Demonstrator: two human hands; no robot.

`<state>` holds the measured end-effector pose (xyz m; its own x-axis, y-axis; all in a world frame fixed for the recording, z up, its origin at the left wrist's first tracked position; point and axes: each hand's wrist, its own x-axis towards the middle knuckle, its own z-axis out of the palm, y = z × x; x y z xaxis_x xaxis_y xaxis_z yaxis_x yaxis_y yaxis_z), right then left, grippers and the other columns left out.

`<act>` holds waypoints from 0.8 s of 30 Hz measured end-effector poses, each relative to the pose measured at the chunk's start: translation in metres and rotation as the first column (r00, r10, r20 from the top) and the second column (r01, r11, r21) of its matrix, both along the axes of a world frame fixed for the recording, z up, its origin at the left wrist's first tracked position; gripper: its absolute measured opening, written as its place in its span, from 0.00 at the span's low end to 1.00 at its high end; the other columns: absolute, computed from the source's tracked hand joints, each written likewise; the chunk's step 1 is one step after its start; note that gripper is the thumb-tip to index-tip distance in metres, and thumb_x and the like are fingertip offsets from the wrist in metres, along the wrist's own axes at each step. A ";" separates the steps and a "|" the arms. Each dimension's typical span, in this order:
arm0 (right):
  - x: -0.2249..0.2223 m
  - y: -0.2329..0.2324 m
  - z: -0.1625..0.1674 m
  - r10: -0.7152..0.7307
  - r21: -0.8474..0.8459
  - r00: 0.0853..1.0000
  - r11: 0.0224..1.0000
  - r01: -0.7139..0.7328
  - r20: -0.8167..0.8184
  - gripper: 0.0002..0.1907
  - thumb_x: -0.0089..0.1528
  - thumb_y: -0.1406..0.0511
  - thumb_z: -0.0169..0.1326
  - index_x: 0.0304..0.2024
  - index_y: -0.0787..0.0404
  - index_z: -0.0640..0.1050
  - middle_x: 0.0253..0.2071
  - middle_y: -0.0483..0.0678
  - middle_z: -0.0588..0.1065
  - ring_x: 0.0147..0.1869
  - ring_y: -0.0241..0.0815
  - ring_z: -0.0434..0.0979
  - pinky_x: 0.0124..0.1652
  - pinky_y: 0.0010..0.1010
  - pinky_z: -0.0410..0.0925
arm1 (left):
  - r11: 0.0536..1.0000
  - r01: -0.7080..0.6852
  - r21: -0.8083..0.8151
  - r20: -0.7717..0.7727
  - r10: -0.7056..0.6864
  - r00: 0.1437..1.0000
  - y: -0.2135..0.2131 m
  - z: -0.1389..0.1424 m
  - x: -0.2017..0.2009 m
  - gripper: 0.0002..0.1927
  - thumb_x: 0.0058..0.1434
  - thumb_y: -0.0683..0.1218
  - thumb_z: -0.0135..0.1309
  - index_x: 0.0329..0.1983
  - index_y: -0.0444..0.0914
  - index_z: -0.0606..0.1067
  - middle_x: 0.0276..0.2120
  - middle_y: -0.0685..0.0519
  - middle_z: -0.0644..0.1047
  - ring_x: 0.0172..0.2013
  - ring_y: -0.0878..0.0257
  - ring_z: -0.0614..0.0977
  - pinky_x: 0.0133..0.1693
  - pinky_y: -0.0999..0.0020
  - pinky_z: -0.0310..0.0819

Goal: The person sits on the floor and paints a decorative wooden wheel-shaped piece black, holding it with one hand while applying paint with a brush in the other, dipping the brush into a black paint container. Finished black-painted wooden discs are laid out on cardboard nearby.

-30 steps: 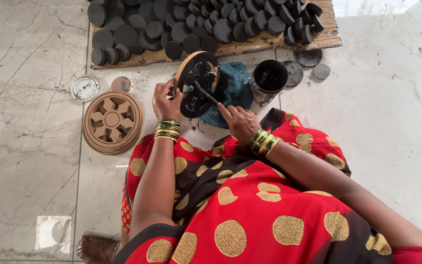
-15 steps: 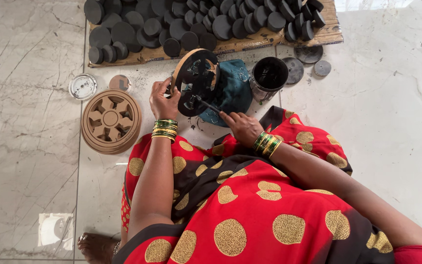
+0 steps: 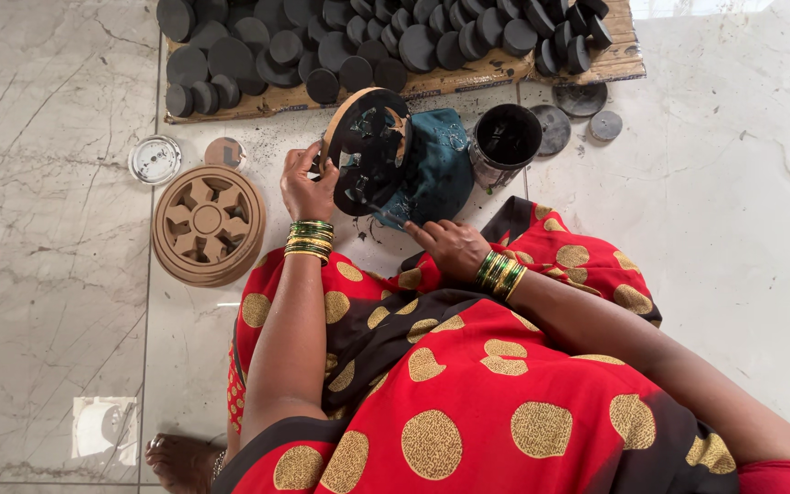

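Pale marble flooring is spread with wet black work – the round cut-out wheel [image 3: 368, 151], tilted on edge over a teal cloth [image 3: 436, 174], is gripped by the closed left hand [image 3: 308, 183] while a thin tool is pinched in the right hand [image 3: 450, 245] – and fresh paint could be smeared by slipping fingers.

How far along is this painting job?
Done, apparently: many black discs lie on the cardboard sheet. In hand: the left hand tilts a cut-out wooden wheel, partly blackened; the right hand rests by the teal cloth. Left: a bare wooden wheel lies unpainted beside the paint pot.
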<state>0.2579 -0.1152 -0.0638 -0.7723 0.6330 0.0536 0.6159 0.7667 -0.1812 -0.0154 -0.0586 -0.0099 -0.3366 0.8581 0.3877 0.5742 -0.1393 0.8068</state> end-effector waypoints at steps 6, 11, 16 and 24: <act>0.008 0.010 0.006 -0.150 0.041 0.989 0.988 0.150 -0.008 0.30 0.64 0.67 0.49 0.70 0.59 0.65 0.43 0.52 0.76 0.43 0.47 0.80 0.41 0.39 0.74 | 1.000 0.010 0.029 -0.010 -0.010 1.000 0.001 0.001 0.002 0.20 0.55 0.40 0.63 0.52 0.36 0.81 0.40 0.53 0.77 0.43 0.61 0.81 0.48 0.65 0.76; 0.008 0.012 0.011 -0.256 -0.072 0.966 0.965 0.253 -0.045 0.30 0.64 0.67 0.48 0.70 0.58 0.66 0.47 0.52 0.77 0.45 0.48 0.80 0.41 0.39 0.74 | 1.000 0.005 0.009 -0.016 -0.005 1.000 0.002 0.003 0.002 0.19 0.56 0.40 0.63 0.53 0.37 0.81 0.40 0.53 0.78 0.42 0.61 0.81 0.47 0.65 0.78; -0.003 0.002 0.015 -0.104 -0.013 0.978 0.995 0.103 -0.180 0.29 0.62 0.66 0.49 0.67 0.58 0.68 0.49 0.52 0.78 0.48 0.50 0.81 0.43 0.39 0.74 | 1.000 0.007 0.000 -0.026 -0.007 1.000 0.001 0.003 0.001 0.20 0.56 0.40 0.63 0.53 0.37 0.82 0.40 0.53 0.78 0.42 0.61 0.81 0.47 0.65 0.77; 0.009 0.023 0.026 -0.339 -0.045 0.916 0.940 0.337 -0.213 0.21 0.70 0.64 0.48 0.65 0.57 0.71 0.40 0.50 0.77 0.40 0.49 0.80 0.35 0.40 0.72 | 1.000 0.012 0.025 -0.033 -0.011 0.999 0.003 0.000 0.000 0.20 0.55 0.40 0.63 0.53 0.36 0.82 0.40 0.53 0.78 0.42 0.61 0.81 0.48 0.65 0.77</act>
<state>0.2670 -0.0927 -0.0377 -0.4829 0.8551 0.1886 0.7836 0.5181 -0.3430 -0.0158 -0.0552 -0.0097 -0.3134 0.8517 0.4200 0.5983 -0.1664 0.7838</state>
